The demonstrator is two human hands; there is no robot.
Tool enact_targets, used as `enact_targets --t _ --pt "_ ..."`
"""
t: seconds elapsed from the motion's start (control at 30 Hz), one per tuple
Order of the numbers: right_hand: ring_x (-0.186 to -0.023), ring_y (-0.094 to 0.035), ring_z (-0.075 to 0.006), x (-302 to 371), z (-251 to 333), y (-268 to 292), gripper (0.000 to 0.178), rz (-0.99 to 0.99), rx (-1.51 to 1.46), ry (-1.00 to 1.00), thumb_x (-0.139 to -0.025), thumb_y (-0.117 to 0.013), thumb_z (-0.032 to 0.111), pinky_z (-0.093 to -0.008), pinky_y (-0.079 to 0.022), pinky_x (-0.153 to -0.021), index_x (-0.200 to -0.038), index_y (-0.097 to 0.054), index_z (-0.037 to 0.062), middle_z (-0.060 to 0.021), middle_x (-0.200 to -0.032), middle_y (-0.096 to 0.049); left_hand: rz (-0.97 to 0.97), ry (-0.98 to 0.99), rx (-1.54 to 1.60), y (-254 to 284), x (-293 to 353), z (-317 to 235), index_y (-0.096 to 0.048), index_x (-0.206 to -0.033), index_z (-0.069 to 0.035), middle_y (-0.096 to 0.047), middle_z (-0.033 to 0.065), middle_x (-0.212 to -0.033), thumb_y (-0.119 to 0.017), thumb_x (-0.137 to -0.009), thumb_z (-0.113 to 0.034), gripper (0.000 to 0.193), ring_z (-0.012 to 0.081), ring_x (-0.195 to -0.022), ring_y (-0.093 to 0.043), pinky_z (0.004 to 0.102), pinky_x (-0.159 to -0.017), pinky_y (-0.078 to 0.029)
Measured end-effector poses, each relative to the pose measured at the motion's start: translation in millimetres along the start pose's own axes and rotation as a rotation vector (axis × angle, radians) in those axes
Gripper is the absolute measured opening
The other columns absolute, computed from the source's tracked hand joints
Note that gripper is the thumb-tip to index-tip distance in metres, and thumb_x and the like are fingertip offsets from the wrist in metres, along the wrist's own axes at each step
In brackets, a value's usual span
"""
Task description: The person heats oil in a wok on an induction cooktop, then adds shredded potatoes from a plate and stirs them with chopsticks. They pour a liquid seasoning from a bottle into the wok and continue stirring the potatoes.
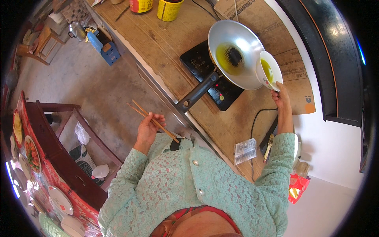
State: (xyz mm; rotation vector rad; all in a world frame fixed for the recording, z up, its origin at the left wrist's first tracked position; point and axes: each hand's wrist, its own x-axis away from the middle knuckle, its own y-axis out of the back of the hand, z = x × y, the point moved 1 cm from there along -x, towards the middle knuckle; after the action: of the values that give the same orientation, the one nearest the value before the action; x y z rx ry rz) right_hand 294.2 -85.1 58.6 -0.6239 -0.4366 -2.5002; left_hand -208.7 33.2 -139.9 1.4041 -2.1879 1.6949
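My right hand (279, 94) grips the lower rim of a white bowl (276, 66) that has yellow-green oil in it. The bowl is tilted and overlaps the right edge of a silver wok (246, 49). More yellowish oil (227, 59) pools in the wok, around a dark patch at its bottom. Under the wok is a black induction cooker (227, 96) with lit red marks, and the wok's black handle (199, 91) points toward me. Away from the wok, in front of my body, my left hand (151, 128) is closed around a pair of wooden chopsticks (158, 123).
Cardboard (166, 51) covers the counter. At its far end stand a yellow tub (169, 10) and a red tub (141, 5). A clear packet (245, 151) and a brush (269, 147) lie near my right forearm. To the left is a table (59, 154) with several dishes.
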Motion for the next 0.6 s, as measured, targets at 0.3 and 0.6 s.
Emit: enact_targets --t 0.3,0.6 --pt "-0.040 -0.040 -0.0086 -2.5 -0.3 -0.2 0.021 -0.005 0.008 0.021 -0.086 -0.054 0.026 -0.0181 -0.025 -0.031 -0.087 -0.051 0.0055 -0.0087 -0.061 -0.053 0.000 -0.009 0.004 -0.2 0.9 -0.2 -0.055 -0.086 -0.004 -0.062 0.0145 -0.095 -0.042 -0.095 -0.030 0.031 0.0247 -0.088 -0.060 0.0409 -0.078 -0.050" --pt "-0.041 -0.040 -0.0077 0.0 0.0 -3.1 0.023 -0.008 0.007 0.028 -0.087 -0.053 0.027 -0.0173 -0.026 -0.032 -0.087 -0.051 0.0043 -0.0082 -0.061 -0.053 -0.010 -0.012 0.001 1.4 1.1 0.0 -0.055 -0.086 -0.003 -0.062 0.0146 -0.095 -0.042 -0.095 -0.030 0.031 0.0247 -0.088 -0.060 0.0413 -0.078 -0.050"
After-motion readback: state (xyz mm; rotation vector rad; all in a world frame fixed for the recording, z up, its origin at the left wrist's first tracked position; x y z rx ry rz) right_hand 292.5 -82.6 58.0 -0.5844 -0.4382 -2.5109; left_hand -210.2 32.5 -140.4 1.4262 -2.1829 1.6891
